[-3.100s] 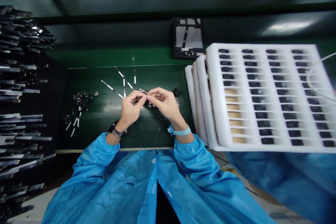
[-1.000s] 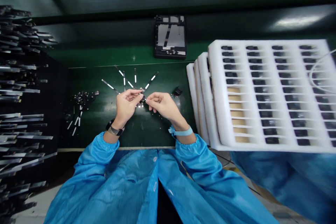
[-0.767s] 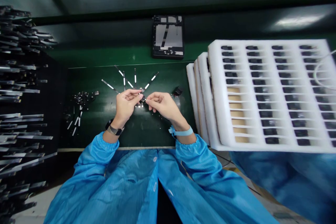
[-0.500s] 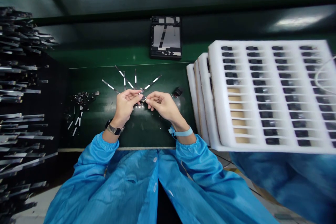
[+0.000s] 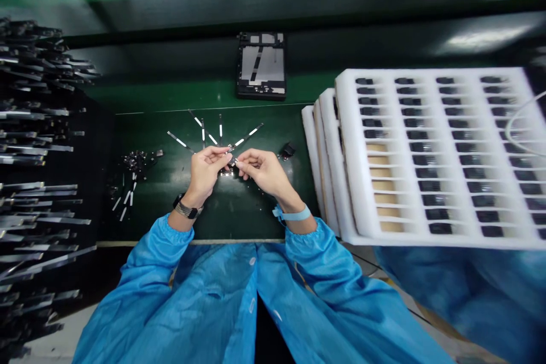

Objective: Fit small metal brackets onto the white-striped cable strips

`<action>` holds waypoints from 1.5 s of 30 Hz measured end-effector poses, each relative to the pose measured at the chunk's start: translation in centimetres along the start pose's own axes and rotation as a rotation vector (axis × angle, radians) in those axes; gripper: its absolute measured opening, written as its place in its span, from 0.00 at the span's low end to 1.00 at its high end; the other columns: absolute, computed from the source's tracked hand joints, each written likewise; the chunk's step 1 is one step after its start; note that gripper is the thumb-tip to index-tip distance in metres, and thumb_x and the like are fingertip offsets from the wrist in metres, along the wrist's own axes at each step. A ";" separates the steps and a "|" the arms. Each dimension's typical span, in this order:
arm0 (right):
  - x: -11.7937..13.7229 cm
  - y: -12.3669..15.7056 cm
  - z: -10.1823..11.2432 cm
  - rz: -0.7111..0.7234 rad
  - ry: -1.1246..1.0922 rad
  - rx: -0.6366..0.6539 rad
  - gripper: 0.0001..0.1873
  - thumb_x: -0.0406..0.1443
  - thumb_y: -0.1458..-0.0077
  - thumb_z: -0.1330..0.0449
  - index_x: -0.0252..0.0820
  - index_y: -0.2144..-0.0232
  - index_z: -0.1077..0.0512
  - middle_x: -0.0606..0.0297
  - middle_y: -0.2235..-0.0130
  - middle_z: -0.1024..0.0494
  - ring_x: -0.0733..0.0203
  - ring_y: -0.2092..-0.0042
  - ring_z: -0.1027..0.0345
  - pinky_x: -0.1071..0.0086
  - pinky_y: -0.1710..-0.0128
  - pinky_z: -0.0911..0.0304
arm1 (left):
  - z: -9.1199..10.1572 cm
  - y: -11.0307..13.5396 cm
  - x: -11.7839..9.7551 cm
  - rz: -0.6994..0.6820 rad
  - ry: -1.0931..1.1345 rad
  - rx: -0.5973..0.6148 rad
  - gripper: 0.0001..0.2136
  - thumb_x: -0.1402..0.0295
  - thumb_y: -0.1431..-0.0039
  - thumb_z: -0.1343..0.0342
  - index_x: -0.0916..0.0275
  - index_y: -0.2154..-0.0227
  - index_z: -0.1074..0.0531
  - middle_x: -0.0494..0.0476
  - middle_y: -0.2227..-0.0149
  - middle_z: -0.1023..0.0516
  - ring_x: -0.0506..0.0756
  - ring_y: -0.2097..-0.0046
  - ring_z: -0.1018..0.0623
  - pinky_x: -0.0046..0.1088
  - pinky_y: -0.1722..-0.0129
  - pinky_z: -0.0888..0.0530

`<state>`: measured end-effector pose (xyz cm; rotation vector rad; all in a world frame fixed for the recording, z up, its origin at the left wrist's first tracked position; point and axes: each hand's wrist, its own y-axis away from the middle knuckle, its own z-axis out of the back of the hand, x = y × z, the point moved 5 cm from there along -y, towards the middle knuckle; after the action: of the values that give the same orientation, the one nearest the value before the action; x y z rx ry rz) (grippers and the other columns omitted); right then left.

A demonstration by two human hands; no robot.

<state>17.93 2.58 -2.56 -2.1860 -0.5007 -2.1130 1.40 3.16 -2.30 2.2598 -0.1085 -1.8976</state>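
My left hand [image 5: 207, 169] is closed, thumb and index finger pinching a small dark electronic part [image 5: 232, 162] with bright metallic spots. From the other side my right hand [image 5: 261, 170] pinches the same part between thumb and fingertips. Much of it is hidden by the fingers, so its exact kind is unclear. Just behind the hands, several thin flex cables [image 5: 249, 135] with white sections fan out over the green work surface [image 5: 239, 216]. Beneath the fingertips lie more small parts [image 5: 227, 173], partly covered.
White foam trays [image 5: 354, 182] holding black parts in slots stand stacked at right. An opened device [image 5: 261, 65] lies at the back. Left are a cluster of small parts [image 5: 135, 162] and a dark rack of many flex strips [image 5: 46, 205]. A small black piece [image 5: 287, 151] sits right of my hands.
The camera view has shifted slightly, so the device at the back appears further left. Both hands keep nearly the same pose, still pinching the small part.
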 end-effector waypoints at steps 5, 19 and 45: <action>2.0 0.4 2.3 0.200 0.289 -0.250 0.12 0.46 0.36 0.34 0.44 0.60 0.20 0.60 0.64 0.16 0.55 0.64 0.24 0.62 0.61 0.30 | 0.2 -1.3 -4.3 -0.200 -0.136 -0.107 0.09 0.66 0.47 0.26 0.61 0.63 0.15 0.55 0.69 0.16 0.52 0.70 0.21 0.29 0.67 0.23; -0.5 0.0 10.1 0.032 0.945 -0.566 0.15 0.36 0.35 0.39 0.32 0.52 0.19 0.41 0.50 0.19 0.39 0.47 0.26 0.50 0.43 0.32 | -13.4 -19.2 -5.4 -0.701 -1.125 0.239 0.11 0.81 0.34 0.49 0.68 0.61 0.22 0.78 0.51 0.18 0.69 0.40 0.24 0.48 0.37 0.33; -3.3 -0.1 11.8 -0.008 0.953 -0.699 0.17 0.42 0.41 0.39 0.35 0.59 0.17 0.46 0.57 0.22 0.41 0.55 0.28 0.47 0.48 0.33 | 23.0 7.7 -5.3 -0.123 -0.942 -0.650 0.07 0.67 0.43 0.35 0.61 0.61 0.18 0.57 0.66 0.17 0.57 0.66 0.21 0.34 0.60 0.25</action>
<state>29.23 5.16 -6.52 -1.0025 0.3513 -3.2501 -21.60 -5.66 0.50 0.8864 0.4559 -2.4186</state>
